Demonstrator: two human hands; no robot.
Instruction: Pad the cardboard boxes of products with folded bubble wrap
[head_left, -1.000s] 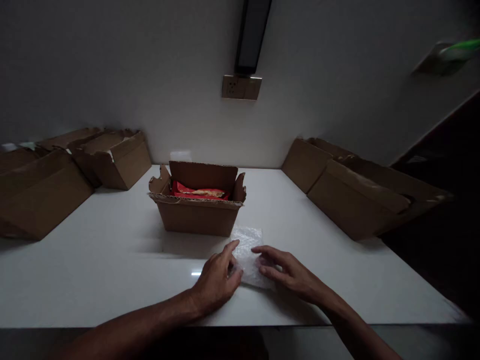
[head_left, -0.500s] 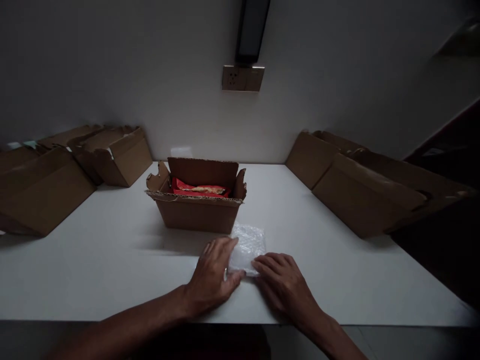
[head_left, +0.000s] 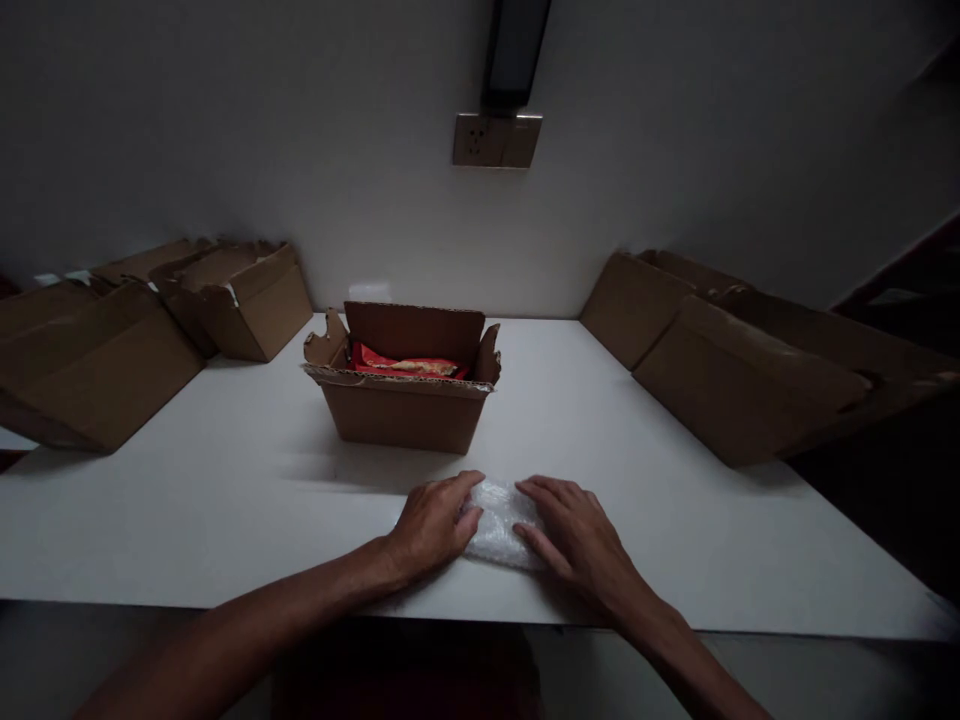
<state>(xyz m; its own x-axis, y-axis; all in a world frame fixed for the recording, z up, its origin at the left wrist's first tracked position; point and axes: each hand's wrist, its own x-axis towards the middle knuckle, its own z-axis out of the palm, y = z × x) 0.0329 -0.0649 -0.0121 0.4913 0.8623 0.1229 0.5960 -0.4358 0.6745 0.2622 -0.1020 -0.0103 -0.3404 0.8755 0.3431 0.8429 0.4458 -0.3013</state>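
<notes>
A small sheet of clear bubble wrap (head_left: 501,525) lies folded on the white table (head_left: 225,500) near its front edge. My left hand (head_left: 435,522) presses on its left side with fingers stretched flat. My right hand (head_left: 574,540) lies flat on its right side, fingers spread. Just behind them stands an open cardboard box (head_left: 405,385) with torn flaps, holding a red packet (head_left: 401,364).
Open cardboard boxes (head_left: 240,300) and flattened ones (head_left: 82,365) lie at the left. More cardboard boxes (head_left: 742,375) lie on their sides at the right. A wall socket (head_left: 495,140) sits on the white wall behind. The room is dim.
The bubble wrap has been folded down toward me into a smaller bundle. Both hands have drawn closer together over it, and the view has tilted down a little.
</notes>
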